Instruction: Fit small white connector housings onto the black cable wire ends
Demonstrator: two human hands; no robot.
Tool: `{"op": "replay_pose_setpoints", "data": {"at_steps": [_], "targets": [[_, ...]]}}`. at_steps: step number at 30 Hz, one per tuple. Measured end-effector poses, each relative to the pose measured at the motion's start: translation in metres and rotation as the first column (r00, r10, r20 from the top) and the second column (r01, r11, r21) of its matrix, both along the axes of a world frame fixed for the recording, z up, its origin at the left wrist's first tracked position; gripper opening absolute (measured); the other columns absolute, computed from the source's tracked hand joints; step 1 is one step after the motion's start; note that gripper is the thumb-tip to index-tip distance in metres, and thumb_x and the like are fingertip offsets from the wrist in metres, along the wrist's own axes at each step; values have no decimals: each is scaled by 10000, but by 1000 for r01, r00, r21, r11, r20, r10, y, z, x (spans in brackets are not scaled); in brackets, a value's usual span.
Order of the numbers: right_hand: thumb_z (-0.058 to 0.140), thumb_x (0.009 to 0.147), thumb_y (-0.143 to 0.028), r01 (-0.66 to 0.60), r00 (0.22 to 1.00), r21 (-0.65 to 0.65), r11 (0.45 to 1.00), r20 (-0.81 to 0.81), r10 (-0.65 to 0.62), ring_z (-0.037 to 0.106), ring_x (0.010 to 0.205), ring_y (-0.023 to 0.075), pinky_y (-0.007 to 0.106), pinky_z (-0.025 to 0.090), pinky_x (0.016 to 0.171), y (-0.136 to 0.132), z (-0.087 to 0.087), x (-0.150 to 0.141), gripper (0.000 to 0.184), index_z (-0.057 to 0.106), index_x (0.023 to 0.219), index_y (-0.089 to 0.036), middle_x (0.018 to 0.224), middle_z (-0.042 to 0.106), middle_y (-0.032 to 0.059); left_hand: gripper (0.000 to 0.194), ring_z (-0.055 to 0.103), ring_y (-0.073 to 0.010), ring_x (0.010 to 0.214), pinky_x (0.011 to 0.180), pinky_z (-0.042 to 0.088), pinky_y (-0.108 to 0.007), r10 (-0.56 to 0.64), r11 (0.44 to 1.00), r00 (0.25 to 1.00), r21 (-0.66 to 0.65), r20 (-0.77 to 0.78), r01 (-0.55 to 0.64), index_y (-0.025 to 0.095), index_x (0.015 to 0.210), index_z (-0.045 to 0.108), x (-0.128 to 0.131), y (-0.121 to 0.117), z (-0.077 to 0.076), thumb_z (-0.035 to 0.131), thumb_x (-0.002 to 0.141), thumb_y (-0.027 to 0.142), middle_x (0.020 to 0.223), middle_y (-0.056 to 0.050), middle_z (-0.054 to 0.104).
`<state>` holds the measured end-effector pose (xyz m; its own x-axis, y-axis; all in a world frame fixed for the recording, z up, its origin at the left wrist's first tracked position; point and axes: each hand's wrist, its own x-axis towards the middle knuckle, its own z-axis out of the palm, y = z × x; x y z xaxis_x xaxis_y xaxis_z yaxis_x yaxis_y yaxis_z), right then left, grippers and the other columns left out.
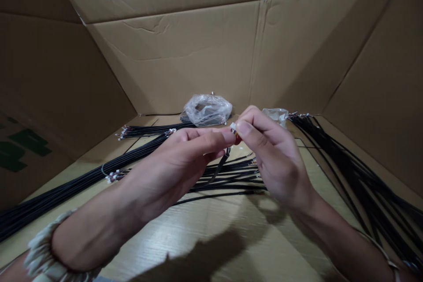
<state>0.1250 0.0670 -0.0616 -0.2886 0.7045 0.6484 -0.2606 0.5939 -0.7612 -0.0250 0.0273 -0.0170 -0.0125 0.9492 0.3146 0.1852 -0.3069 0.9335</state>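
Observation:
Both hands meet near the middle of the view around the end of a black cable [219, 165]. A small white connector [233, 127] with thin coloured wires sits at that end. My right hand [276, 154] pinches the connector between thumb and forefinger. My left hand [194, 150] is closed on the coloured wires just beside it, and the cable hangs down below. Under the hands, several black cables [231, 176] with bared wire ends lie on the board. Part of the wires is hidden by the fingertips.
Cardboard walls [178, 53] stand at the back and both sides. A bundle of black cables [76, 176] lies at left, another cable bundle [357, 172] at right. Behind the hands are a clear plastic bag [208, 110] and a smaller plastic bag [276, 115].

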Motion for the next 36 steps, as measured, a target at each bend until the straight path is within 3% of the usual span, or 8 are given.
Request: {"op": "replay_pose_setpoints", "data": {"at_steps": [1, 3, 7, 12, 20, 28, 31, 36], "targets": [[513, 1062, -191, 24, 1000, 15, 1000, 18, -25, 488, 814, 137, 308, 401, 773, -1, 1, 0, 305, 526, 760, -232, 810, 479, -38, 228, 804, -206, 903, 838, 648, -370, -152, 985, 987, -70, 49, 155, 216, 739, 821, -1, 0, -2, 650, 882, 263, 794, -9, 820], [512, 1058, -208, 68, 996, 35, 997, 50, -70, 478, 800, 143, 317, 393, 773, -3, 2, 1, 302, 536, 757, -234, 802, 477, -39, 220, 744, -235, 1169, 1078, 549, -445, -213, 968, 974, -120, 71, 221, 219, 822, 822, -5, 2, -5, 631, 916, 272, 968, -26, 836], [508, 1045, -233, 131, 985, 56, 990, 106, -137, 478, 800, 152, 330, 382, 762, -4, 5, 1, 302, 526, 744, -233, 804, 489, -35, 131, 595, -309, 1396, 1199, 427, -533, -63, 998, 996, -32, -67, 61, 228, 784, 777, -8, 1, -8, 717, 883, 289, 1314, -56, 757], [498, 1035, -222, 163, 969, 61, 985, 176, -171, 504, 838, 167, 350, 365, 759, -4, 9, 2, 334, 469, 703, -233, 772, 470, -31, 52, 620, -323, 1339, 1144, 478, -515, 140, 973, 958, 215, -249, -86, 242, 834, 746, -5, -6, -11, 752, 858, 288, 1385, -84, 702], [479, 1064, -218, 161, 944, 111, 981, 273, -186, 425, 724, 157, 352, 317, 667, -3, 13, 9, 369, 439, 697, -229, 770, 469, -35, 57, 609, -253, 1280, 1072, 521, -418, 510, 751, 681, 659, -525, -54, 227, 907, 642, 1, -11, -19, 666, 943, 189, 1346, -93, 704], [483, 1089, -208, 106, 947, 146, 984, 286, -145, 447, 753, 147, 327, 355, 706, -2, 14, 11, 349, 490, 741, -221, 806, 480, -34, 39, 586, -286, 1282, 1122, 471, -459, 722, 581, 449, 814, -527, 21, 220, 991, 630, 1, -11, -24, 653, 976, 193, 1388, -128, 683], [487, 1096, -233, 69, 974, 97, 993, 208, -88, 469, 781, 146, 312, 383, 737, -1, 12, 10, 340, 504, 757, -227, 827, 494, -30, 18, 581, -285, 1278, 1102, 486, -448, 683, 637, 513, 768, -520, -70, 250, 989, 649, 4, -16, -21, 637, 998, 241, 1364, -97, 693], [502, 1092, -250, 42, 984, 90, 995, 168, -57, 514, 831, 153, 317, 414, 785, -1, 9, 8, 321, 521, 772, -235, 848, 506, -22, 103, 635, -276, 1202, 1045, 502, -425, 506, 807, 747, 543, -431, -233, 295, 1016, 743, 0, -25, -19, 711, 962, 377, 1245, -37, 735]]}}
